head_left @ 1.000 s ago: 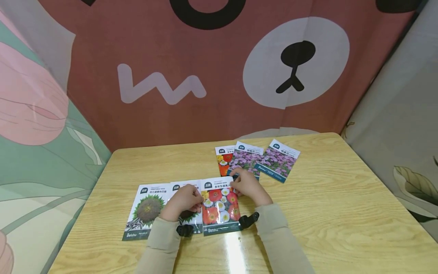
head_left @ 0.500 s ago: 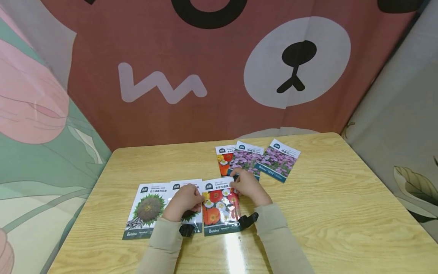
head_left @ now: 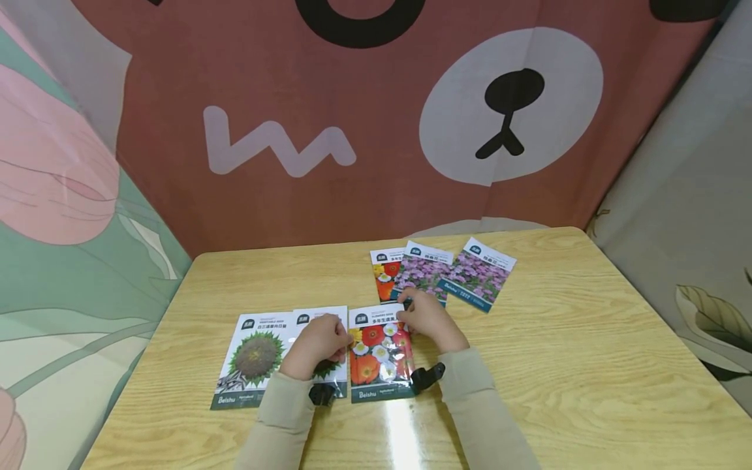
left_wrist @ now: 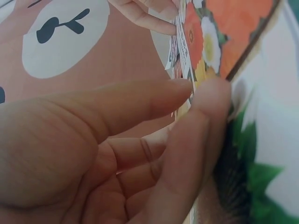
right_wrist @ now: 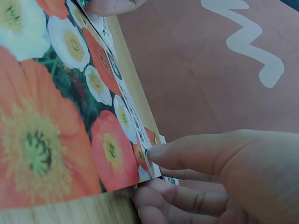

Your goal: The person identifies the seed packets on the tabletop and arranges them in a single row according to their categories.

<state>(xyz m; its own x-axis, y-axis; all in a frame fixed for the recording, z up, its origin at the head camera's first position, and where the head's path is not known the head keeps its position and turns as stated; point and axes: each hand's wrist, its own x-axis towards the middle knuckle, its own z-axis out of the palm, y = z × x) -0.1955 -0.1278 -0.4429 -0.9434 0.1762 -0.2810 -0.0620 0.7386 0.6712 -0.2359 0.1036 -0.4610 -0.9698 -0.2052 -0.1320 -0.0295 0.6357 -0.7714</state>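
Observation:
A seed packet with red, orange and white poppies [head_left: 380,359] lies in the middle of the table, between both hands. My left hand [head_left: 319,341] pinches its left edge with thumb and index finger, as the left wrist view shows close up. Its upper right corner is held by my right hand [head_left: 427,318], the thumb [right_wrist: 170,151] on top and fingers beneath. Under my left hand and wrist is a sunflower seed packet [head_left: 337,390], largely covered. Another sunflower packet [head_left: 255,356] lies to its left, slightly overlapped.
Beyond my right hand, a second poppy packet [head_left: 385,269] is partly covered by a purple-flower packet [head_left: 424,269]. One more purple-flower packet [head_left: 478,274] lies tilted to the right. The wooden table [head_left: 587,365] ends at a printed bear curtain [head_left: 376,202].
The poppy packet between my hands has shifted very slightly to the right. Both hands keep their hold, and the other packets lie as before.

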